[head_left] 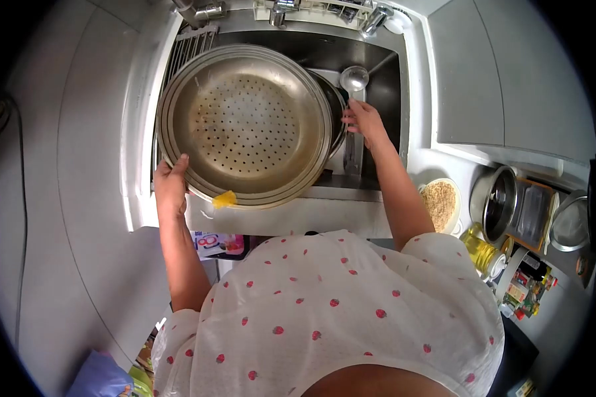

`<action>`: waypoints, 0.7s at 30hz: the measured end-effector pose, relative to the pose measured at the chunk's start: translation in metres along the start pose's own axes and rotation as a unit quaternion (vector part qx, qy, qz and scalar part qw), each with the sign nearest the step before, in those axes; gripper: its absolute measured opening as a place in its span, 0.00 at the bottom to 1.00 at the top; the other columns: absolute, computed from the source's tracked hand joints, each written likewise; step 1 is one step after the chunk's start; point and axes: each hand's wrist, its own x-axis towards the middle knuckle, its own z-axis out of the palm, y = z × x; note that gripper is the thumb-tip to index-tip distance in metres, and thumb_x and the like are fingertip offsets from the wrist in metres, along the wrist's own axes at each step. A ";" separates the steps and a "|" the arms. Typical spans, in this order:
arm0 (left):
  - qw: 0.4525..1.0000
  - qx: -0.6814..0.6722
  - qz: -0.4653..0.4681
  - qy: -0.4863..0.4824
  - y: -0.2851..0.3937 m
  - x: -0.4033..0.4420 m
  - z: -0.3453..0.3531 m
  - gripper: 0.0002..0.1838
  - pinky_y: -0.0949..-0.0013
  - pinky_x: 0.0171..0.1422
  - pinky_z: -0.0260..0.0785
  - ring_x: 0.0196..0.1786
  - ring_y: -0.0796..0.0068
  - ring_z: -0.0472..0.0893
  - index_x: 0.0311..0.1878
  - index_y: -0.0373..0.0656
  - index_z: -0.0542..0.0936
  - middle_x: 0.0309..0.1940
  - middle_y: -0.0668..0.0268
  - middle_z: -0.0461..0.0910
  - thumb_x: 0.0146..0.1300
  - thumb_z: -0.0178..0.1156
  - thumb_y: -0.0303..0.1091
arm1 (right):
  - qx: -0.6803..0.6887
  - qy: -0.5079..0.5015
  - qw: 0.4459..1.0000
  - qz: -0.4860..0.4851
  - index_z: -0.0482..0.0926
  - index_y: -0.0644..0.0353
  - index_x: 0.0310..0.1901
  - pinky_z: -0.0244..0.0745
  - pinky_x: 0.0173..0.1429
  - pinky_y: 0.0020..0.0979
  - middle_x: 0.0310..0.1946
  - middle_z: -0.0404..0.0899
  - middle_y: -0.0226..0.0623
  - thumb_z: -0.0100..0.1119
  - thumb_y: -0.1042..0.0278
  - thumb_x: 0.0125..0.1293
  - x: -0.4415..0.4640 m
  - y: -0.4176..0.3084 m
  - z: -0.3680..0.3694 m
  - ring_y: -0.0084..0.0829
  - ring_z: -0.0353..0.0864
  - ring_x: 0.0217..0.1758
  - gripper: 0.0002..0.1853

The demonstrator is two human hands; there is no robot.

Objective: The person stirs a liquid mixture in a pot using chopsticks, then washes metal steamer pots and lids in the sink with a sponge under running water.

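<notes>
A wide steel steamer tray (245, 122) with a perforated bottom lies tilted over the left part of the sink (385, 159). My left hand (171, 182) is closed on its lower left rim, thumb on top. A small yellow piece (224, 198) that I cannot identify sits on the near rim. Over the sink, right of the tray, my right hand (364, 122) has its fingers apart beside the edge of a dark pot (338, 109), which the tray mostly covers. Just beyond the fingertips rests a ladle (355, 79), its handle partly hidden by this hand.
Faucets (376, 21) stand along the sink's back edge, and a wire rack (191, 49) is at its left. On the right counter are a bowl of grainy food (440, 204), a steel pot (493, 202), an oil bottle (480, 248) and a strainer (571, 223).
</notes>
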 end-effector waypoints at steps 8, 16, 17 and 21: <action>0.995 -0.088 -0.026 -0.043 -0.002 -0.011 0.028 0.13 0.81 0.26 0.66 0.33 0.83 0.76 0.48 0.38 0.72 0.35 0.66 0.79 0.61 0.54 0.32 | -0.085 0.001 0.993 -0.084 0.70 0.65 0.56 0.65 0.40 0.22 0.40 0.76 0.38 0.56 0.65 0.59 0.015 -0.001 0.009 0.25 0.71 0.34 0.23; 0.980 -0.171 -0.057 -0.087 -0.033 -0.003 0.048 0.13 0.84 0.18 0.55 0.24 0.87 0.70 0.48 0.41 0.71 0.32 0.72 0.75 0.58 0.51 0.26 | -0.251 0.088 0.939 -0.219 0.75 0.66 0.48 0.72 0.47 0.34 0.37 0.80 0.51 0.56 0.66 0.57 0.043 -0.002 -0.020 0.44 0.80 0.39 0.19; 0.981 -0.163 -0.068 -0.074 -0.031 -0.005 0.050 0.14 0.83 0.17 0.54 0.22 0.87 0.68 0.48 0.41 0.71 0.31 0.71 0.74 0.57 0.49 0.23 | -0.364 0.108 0.888 -0.261 0.76 0.66 0.47 0.71 0.49 0.39 0.37 0.78 0.52 0.55 0.66 0.56 0.026 -0.018 -0.013 0.49 0.77 0.42 0.18; 0.974 -0.208 -0.040 -0.082 -0.031 -0.003 0.060 0.16 0.79 0.32 0.67 0.33 0.80 0.75 0.49 0.39 0.70 0.38 0.66 0.75 0.57 0.47 0.20 | -0.367 0.100 0.832 -0.404 0.74 0.64 0.47 0.70 0.52 0.40 0.44 0.75 0.49 0.50 0.72 0.57 0.005 -0.061 0.037 0.48 0.74 0.48 0.16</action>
